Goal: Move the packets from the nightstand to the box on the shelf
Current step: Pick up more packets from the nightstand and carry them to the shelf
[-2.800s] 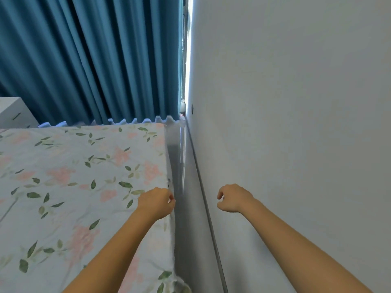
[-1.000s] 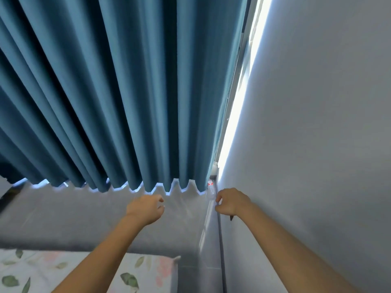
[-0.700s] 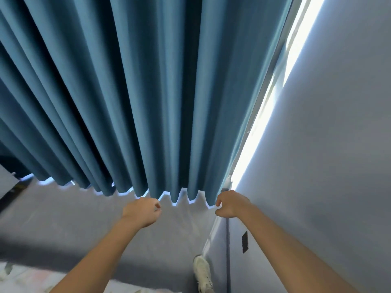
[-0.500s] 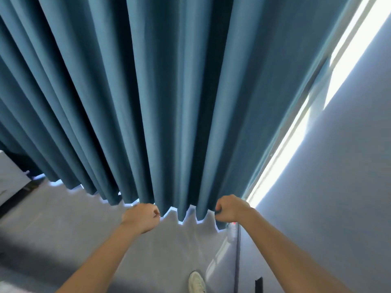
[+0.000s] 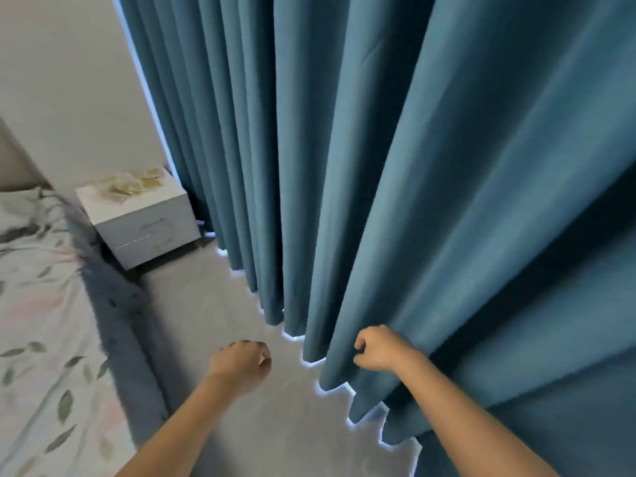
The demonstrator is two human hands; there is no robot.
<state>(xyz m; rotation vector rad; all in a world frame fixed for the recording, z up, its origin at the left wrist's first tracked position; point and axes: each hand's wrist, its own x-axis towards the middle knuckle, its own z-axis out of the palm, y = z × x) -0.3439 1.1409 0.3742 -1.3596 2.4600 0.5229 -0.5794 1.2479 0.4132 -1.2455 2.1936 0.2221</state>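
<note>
Several pale yellow-green packets (image 5: 134, 185) lie scattered on top of a white two-drawer nightstand (image 5: 144, 218) at the far left, between the bed and the curtain. My left hand (image 5: 241, 364) hovers over the grey floor with its fingers curled into a fist, holding nothing. Further right, my right hand (image 5: 378, 349) is also curled and holds nothing, close against a fold of the curtain. Both hands are well short of the nightstand. No box or shelf is in view.
A long teal curtain (image 5: 378, 166) fills the right and upper view and hangs to the floor. A bed with a floral sheet (image 5: 41, 321) lines the left side. A strip of grey floor (image 5: 206, 304) runs between them to the nightstand.
The view has swung left from the wall and window corner, along the curtain. The nightstand with the packets and the bed have come into sight. Both hands stay curled in front of me.
</note>
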